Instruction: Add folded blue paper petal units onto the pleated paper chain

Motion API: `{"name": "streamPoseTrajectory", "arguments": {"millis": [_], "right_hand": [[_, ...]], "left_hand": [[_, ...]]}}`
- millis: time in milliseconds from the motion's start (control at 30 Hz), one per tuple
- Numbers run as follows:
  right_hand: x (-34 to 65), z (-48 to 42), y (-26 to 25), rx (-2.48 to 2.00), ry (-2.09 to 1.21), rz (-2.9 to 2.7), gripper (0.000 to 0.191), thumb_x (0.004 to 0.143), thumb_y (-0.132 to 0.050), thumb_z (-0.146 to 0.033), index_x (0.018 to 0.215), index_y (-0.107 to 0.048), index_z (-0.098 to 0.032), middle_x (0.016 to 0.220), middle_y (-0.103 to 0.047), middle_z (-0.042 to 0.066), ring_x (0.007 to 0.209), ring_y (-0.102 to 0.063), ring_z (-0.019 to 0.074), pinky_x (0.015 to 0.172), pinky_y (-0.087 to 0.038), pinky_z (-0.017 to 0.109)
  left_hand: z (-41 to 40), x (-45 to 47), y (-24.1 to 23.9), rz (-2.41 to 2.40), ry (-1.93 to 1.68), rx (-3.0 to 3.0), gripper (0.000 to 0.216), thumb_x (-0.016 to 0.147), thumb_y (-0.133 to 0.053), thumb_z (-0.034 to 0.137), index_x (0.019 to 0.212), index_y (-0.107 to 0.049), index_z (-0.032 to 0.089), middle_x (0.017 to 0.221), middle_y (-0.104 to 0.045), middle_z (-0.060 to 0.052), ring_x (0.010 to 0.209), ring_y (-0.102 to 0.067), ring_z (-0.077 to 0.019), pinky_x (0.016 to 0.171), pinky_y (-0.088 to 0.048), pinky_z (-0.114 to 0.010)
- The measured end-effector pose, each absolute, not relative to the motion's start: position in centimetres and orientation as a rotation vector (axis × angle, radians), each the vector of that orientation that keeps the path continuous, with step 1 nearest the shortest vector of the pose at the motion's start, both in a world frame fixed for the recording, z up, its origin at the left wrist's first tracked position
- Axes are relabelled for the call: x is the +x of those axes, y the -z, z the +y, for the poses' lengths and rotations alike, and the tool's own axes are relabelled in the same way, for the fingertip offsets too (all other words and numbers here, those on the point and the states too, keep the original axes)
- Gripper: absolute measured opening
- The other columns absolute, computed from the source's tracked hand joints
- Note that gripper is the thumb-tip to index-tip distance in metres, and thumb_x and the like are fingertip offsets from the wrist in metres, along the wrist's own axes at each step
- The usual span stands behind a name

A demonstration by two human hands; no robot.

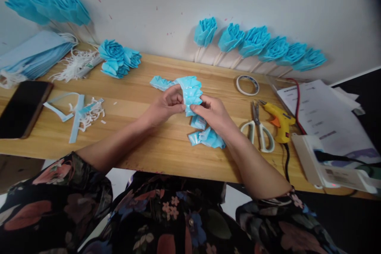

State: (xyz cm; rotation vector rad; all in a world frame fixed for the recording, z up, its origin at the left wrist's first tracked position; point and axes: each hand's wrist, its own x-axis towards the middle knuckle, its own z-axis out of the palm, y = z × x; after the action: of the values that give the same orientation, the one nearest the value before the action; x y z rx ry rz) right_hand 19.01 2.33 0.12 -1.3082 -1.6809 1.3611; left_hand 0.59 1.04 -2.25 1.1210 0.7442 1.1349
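Observation:
My left hand (165, 104) and my right hand (213, 113) meet over the middle of the wooden table (149, 143). Both pinch a pleated strip of light blue fabric (190, 89), the fingers closed on its folds. The strip runs from a loose end at the upper left, arches between my hands, and trails down to a crumpled end (208, 137) under my right wrist. Floral sleeves cover my upper arms.
Scissors (258, 127), a yellow glue gun (278, 119) and a tape roll (247, 85) lie to the right, beside papers (321, 115) and a white box (327, 166). A phone (22, 107), cut scraps (80, 111), stacked blue masks (32, 57) and blue fabric roses (117, 58) are at left; several more roses (256, 41) lean on the wall.

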Motion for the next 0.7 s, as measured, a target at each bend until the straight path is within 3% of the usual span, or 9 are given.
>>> {"name": "streamPoseTrajectory", "arguments": {"millis": [200, 367, 700], "right_hand": [[20.2, 2.9, -0.9, -1.157, -1.538, -1.662, 0.020, 0.082, -0.063, -0.039, 0.076, -0.065, -0.020, 0.071, -0.060, -0.001, 0.068, -0.052, 0.0136, 0.064, -0.042, 0.028], [20.3, 3.0, -0.9, -1.187, -1.489, -1.684, 0.025, 0.082, -0.066, -0.043, 0.073, -0.061, -0.020, 0.069, -0.057, -0.001, 0.068, -0.050, 0.0136, 0.064, -0.039, 0.028], [20.0, 3.1, -0.3, -1.213, -1.326, -1.758, 0.022, 0.079, -0.064, -0.035, 0.064, -0.054, -0.021, 0.065, -0.053, -0.002, 0.064, -0.046, 0.0127, 0.061, -0.036, 0.029]], "left_hand": [[1.4, 0.0, 2.4, 0.756, -1.183, 1.079, 0.062, 0.070, -0.087, 0.028, 0.125, -0.062, 0.021, 0.081, -0.068, 0.001, 0.074, -0.063, -0.0132, 0.072, -0.048, -0.026], [1.5, -0.1, 2.5, 0.751, -1.179, 1.061, 0.060, 0.071, -0.086, 0.024, 0.126, -0.062, 0.021, 0.084, -0.069, 0.000, 0.076, -0.063, -0.0138, 0.072, -0.048, -0.028], [1.5, -0.1, 2.7, 0.723, -1.154, 1.063, 0.063, 0.070, -0.087, 0.023, 0.127, -0.061, 0.022, 0.081, -0.068, 0.000, 0.074, -0.062, -0.0133, 0.072, -0.048, -0.026]]}}
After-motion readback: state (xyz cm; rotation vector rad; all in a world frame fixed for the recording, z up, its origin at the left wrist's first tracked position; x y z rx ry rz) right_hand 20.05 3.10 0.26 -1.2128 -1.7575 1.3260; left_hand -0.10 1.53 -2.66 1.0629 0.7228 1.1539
